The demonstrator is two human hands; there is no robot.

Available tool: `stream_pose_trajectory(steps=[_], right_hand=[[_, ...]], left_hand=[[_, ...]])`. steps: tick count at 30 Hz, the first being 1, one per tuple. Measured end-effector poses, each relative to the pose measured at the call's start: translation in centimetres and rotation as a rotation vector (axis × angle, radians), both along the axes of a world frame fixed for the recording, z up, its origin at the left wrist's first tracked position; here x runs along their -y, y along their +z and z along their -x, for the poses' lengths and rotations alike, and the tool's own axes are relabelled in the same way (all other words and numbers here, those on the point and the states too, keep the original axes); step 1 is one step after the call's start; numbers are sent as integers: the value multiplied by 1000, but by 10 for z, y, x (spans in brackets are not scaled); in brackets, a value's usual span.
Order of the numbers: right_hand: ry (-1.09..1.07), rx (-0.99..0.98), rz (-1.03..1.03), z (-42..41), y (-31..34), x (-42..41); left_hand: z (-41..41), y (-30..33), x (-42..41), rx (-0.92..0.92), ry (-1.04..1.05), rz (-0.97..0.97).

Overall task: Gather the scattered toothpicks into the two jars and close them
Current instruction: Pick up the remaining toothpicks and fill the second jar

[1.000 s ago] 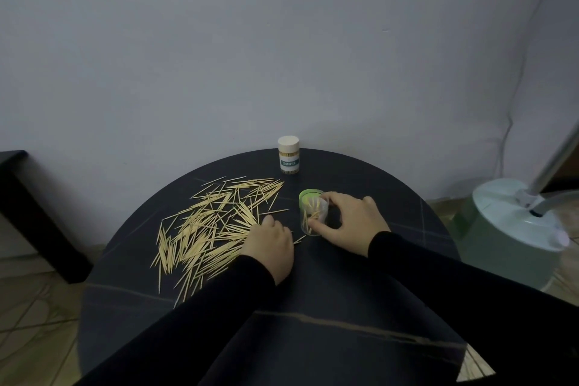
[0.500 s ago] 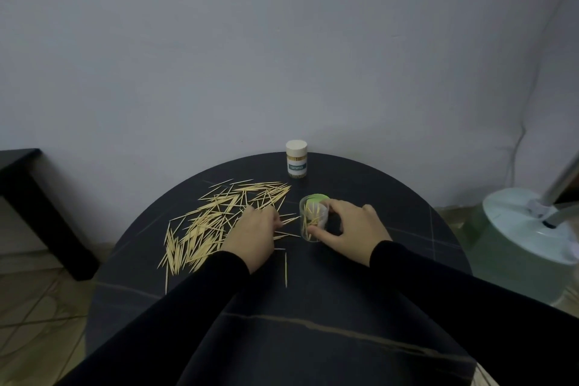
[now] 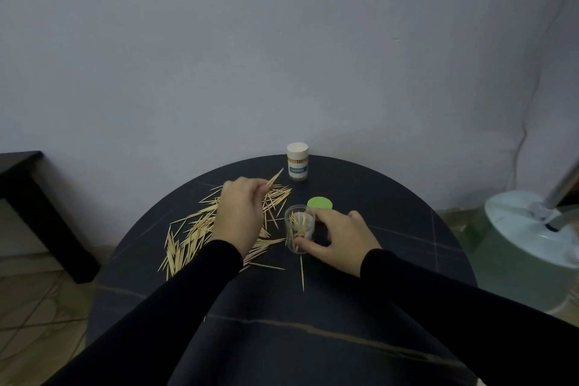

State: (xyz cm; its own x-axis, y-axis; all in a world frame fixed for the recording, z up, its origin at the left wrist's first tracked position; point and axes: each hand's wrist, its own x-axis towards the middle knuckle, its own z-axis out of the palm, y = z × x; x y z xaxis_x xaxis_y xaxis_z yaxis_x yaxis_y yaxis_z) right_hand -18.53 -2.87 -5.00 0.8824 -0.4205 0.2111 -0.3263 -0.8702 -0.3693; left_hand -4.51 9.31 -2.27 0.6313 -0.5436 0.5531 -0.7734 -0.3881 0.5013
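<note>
Two jars stand on a round black table (image 3: 376,197). The far jar (image 3: 298,161) has a white cap on and a label, and it stands upright near the back edge. It looks full of toothpicks. The clear jar (image 3: 299,229) is closer and has no top on. It stands upright too, with a few toothpicks leaning inside it. Its green lid (image 3: 320,203) lies flat on the table just behind it.

Around the table there is a grey wall, a dark bench (image 3: 28,185) on the left, and a pale green round stand (image 3: 526,241) on the floor at the right. The black sleeves cover much of the near side of the table.

A big pile of toothpicks (image 3: 194,235) lies on the left part of the table. Most of them point from the near left to the far right. One toothpick (image 3: 302,273) lies alone in front of the clear jar, pointing straight away from the person.

The left hand (image 3: 239,216) is lifted over the pile and hides part of it. Its fingers pinch a small bunch of toothpicks (image 3: 275,177), and the tips stick up toward the far jar. The right hand (image 3: 338,238) curls around the clear jar, thumb in front and fingers behind.
</note>
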Motion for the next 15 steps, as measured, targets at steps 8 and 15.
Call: stream_pose_trajectory(steps=[8,15], right_hand=[[29,48,-3,-1,0,-10],[44,53,-18,-2,-2,-9]], left_hand=[[19,2,5,415,-217,56],[17,-8,6,-24,-178,7]])
